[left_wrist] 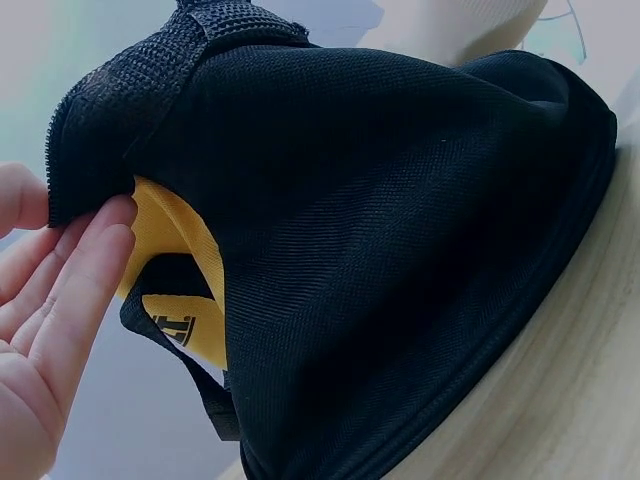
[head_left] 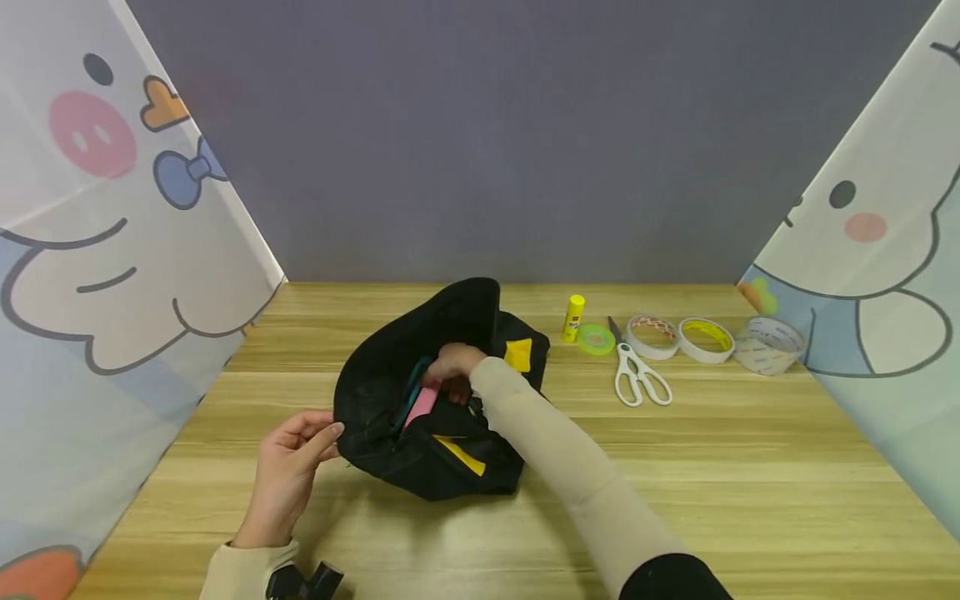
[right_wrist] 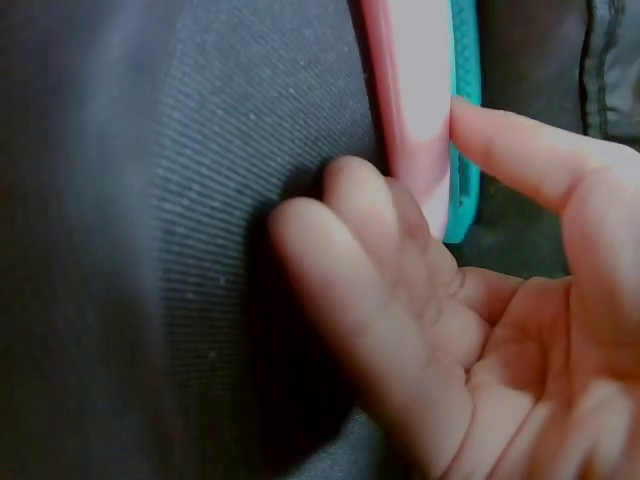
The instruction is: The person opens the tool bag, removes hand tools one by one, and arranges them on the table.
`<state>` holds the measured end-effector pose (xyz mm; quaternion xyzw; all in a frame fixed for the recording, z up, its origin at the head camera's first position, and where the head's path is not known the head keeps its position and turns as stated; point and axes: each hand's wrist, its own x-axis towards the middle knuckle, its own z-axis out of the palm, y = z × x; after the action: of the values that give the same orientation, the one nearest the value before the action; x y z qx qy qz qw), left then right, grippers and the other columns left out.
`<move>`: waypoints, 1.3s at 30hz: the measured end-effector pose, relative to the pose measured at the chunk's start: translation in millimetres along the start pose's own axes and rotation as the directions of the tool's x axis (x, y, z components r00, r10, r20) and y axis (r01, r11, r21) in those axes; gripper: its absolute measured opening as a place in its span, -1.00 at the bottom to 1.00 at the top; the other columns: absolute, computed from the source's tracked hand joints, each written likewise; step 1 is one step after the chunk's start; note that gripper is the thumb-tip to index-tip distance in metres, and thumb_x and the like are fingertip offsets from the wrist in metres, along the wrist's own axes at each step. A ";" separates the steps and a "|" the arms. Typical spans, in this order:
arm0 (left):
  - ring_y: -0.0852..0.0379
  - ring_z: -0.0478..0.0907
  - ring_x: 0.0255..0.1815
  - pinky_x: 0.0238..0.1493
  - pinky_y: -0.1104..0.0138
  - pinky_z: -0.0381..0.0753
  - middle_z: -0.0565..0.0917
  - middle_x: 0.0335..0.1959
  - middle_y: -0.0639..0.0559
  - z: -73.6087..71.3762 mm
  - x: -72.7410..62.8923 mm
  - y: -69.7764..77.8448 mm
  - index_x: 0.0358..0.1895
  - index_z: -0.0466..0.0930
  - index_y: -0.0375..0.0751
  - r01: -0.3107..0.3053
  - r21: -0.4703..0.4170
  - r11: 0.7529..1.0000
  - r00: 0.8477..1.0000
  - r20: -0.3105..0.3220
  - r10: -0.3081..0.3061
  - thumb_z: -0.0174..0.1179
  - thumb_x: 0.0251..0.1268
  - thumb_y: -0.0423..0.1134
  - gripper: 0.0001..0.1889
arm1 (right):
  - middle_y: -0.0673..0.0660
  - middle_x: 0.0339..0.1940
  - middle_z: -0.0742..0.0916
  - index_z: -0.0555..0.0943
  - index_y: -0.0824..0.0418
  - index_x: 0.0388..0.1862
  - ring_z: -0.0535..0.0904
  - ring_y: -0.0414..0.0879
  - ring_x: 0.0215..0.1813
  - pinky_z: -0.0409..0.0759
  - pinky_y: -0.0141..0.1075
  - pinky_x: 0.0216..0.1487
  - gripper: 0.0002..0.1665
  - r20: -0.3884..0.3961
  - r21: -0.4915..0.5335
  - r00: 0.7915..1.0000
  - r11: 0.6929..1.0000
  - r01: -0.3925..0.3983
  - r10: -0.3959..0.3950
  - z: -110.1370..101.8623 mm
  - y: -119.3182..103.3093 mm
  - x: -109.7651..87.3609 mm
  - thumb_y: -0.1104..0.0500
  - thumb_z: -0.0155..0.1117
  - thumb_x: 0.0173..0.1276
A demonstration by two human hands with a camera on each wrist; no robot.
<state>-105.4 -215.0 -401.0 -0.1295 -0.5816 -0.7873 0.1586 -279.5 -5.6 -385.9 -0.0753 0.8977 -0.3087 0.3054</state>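
Note:
A black fabric bag (head_left: 405,342) with yellow patches lies on the table, its mouth gaping. At its left edge, my left hand (head_left: 295,458) pinches the rim between thumb and fingers; in the left wrist view, fingers (left_wrist: 90,260) lie against a zippered edge. My right hand (head_left: 453,367) reaches inside the bag and holds a long, smooth pink object (right_wrist: 410,90), of a kind I cannot tell. Against that lies a teal object (right_wrist: 465,190) with a textured edge. The right thumb touches the seam between the two; some fingertips are hidden behind the pink one.
Right of the bag stand a yellow glue stick (head_left: 573,318), a green tape roll (head_left: 596,339), white-handled scissors (head_left: 633,375), two white-sided tape rolls (head_left: 651,352) and a clear tape roll (head_left: 772,360). A grey wall (head_left: 525,150) rises behind the wooden table (head_left: 750,467).

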 end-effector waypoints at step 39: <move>0.22 0.65 -0.41 -0.46 0.42 0.70 0.74 -0.40 0.00 0.7 0.9 0.4 -0.27 0.72 -0.30 -0.011 -0.032 0.999 1.000 0.014 0.012 0.00 0.23 -0.80 -0.61 | 0.25 -0.58 0.68 0.56 0.42 -0.43 0.65 -0.02 -0.59 0.73 -0.23 -0.45 -0.79 0.139 0.246 0.981 0.964 0.100 -0.138 -33.3 -3.7 -15.9 0.34 0.22 0.43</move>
<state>-106.1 -214.5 -400.1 -0.1409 -0.5693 -0.7946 0.1568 -286.8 13.5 -355.0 -0.1159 0.8214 -0.4252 0.3620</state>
